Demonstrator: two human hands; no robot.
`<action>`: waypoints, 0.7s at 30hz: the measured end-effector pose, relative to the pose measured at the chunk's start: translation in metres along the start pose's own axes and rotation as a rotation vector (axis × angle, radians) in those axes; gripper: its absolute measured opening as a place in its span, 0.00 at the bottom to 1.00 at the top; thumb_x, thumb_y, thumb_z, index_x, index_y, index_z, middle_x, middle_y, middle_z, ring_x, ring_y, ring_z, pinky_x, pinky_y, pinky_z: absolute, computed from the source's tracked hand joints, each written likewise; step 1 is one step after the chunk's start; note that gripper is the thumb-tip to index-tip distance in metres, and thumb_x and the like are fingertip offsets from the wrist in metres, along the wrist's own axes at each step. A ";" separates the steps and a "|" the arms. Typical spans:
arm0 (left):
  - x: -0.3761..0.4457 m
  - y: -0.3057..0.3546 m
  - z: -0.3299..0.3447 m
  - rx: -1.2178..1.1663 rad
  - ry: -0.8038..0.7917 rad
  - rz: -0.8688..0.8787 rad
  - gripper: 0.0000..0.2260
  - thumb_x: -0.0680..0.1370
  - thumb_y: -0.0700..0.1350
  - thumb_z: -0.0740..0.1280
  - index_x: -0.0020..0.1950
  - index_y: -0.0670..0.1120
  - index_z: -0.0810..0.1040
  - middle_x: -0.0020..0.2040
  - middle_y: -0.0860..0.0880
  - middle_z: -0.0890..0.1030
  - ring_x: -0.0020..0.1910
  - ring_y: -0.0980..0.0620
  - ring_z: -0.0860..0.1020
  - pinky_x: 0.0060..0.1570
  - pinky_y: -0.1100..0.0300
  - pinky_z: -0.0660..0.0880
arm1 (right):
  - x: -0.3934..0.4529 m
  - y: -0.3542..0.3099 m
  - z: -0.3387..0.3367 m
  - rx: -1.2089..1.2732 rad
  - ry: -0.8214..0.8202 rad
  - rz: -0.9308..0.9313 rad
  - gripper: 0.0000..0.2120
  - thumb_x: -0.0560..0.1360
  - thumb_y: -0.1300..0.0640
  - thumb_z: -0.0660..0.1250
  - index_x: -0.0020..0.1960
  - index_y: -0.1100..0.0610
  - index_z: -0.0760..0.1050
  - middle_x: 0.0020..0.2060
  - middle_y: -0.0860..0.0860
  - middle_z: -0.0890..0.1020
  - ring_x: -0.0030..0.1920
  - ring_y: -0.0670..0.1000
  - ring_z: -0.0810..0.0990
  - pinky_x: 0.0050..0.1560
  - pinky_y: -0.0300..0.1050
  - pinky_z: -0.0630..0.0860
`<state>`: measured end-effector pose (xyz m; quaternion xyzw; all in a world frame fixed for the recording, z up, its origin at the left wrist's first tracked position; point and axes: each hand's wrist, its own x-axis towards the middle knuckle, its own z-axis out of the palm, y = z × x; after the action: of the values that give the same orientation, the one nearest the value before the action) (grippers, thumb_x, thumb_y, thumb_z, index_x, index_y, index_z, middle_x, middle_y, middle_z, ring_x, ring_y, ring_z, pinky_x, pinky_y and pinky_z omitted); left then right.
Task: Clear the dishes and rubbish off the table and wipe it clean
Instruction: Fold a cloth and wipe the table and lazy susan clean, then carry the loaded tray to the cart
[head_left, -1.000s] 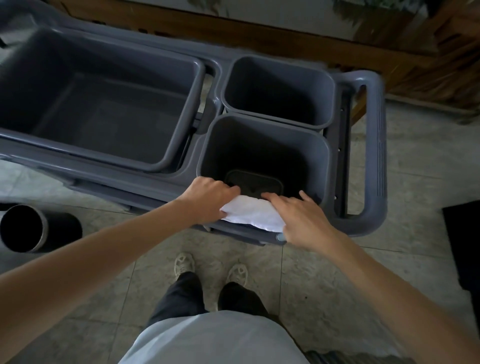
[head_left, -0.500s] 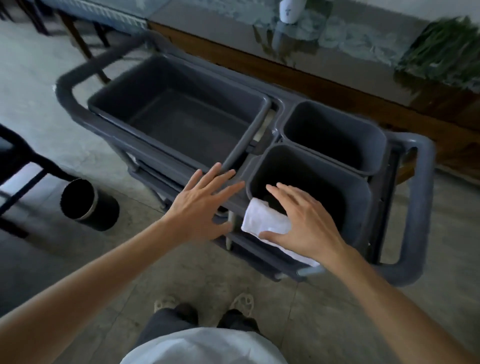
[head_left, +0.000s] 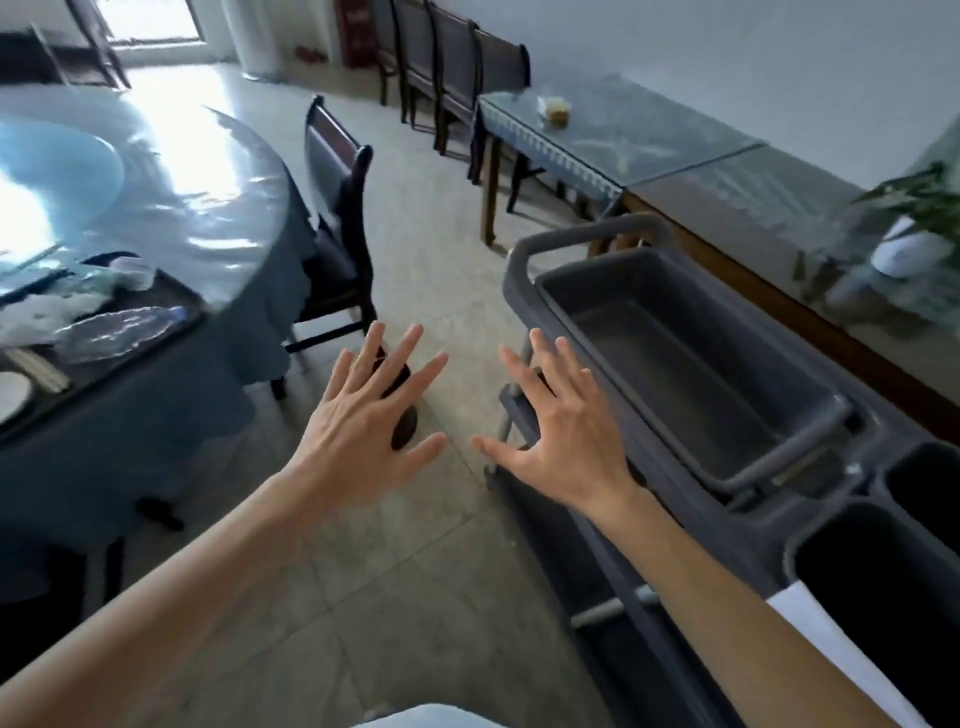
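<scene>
- Between cart and table: both hands up in mid-air, holding nothing. Left hand (head_left: 363, 436) has fingers straight and spread wide; right hand (head_left: 561, 441) the same, thumb out toward the left one.
- Cart (head_left: 519, 270) sits at 3 o'clock from the hands. Its big tub (head_left: 691, 364) looks empty. Two smaller bins at 4 to 5 o'clock, the near bin (head_left: 878, 582) with a white cloth (head_left: 810, 623) draped over its front edge, partly hidden by the right forearm.
- Round table (head_left: 218, 171) is at 10 o'clock, under a shiny cover. The dirty stuff is on a dark tray (head_left: 171, 317) at its near edge: a clear glass plate (head_left: 114, 325), crumpled wrapping (head_left: 36, 312), chopsticks (head_left: 36, 366), a white dish (head_left: 10, 400) cut off by the frame edge. All blurred; can't tell the exact count.
- Chair (head_left: 337, 218) tucked in at 11 o'clock, just beside the table edge.
- My read: the step is going over for the dishes; nothing cleared yet.
- To do it well: lift the whole tray with both hands on opposite edges, keep it level, since the glass plate and chopsticks will slide.
- Rubbish into a small bin, dishes into the tub.
- Leave the cloth for last; wiping comes once the tray is gone.
- Mind the chair on the way round.
</scene>
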<state>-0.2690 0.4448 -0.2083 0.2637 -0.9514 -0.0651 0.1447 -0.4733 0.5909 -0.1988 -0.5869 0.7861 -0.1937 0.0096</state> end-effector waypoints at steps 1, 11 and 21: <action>-0.011 -0.020 -0.007 -0.001 0.012 -0.048 0.35 0.77 0.68 0.57 0.82 0.62 0.49 0.83 0.55 0.42 0.81 0.47 0.34 0.79 0.39 0.46 | 0.015 -0.019 0.009 0.012 -0.016 -0.030 0.47 0.71 0.22 0.57 0.83 0.41 0.49 0.84 0.49 0.46 0.83 0.53 0.41 0.81 0.63 0.53; -0.124 -0.194 -0.072 0.041 0.102 -0.487 0.35 0.78 0.69 0.56 0.81 0.63 0.47 0.82 0.58 0.39 0.80 0.49 0.33 0.79 0.40 0.44 | 0.135 -0.191 0.108 0.182 -0.143 -0.299 0.46 0.72 0.23 0.59 0.83 0.38 0.48 0.84 0.44 0.46 0.83 0.50 0.42 0.81 0.57 0.52; -0.155 -0.349 -0.087 -0.016 0.174 -0.854 0.35 0.76 0.70 0.52 0.80 0.66 0.45 0.81 0.61 0.37 0.79 0.53 0.31 0.78 0.42 0.39 | 0.274 -0.292 0.207 0.273 -0.320 -0.451 0.41 0.75 0.29 0.64 0.82 0.38 0.52 0.83 0.45 0.55 0.82 0.52 0.54 0.77 0.57 0.62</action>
<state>0.0537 0.2237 -0.2331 0.6371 -0.7407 -0.1041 0.1863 -0.2402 0.2080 -0.2398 -0.7629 0.5913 -0.1999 0.1686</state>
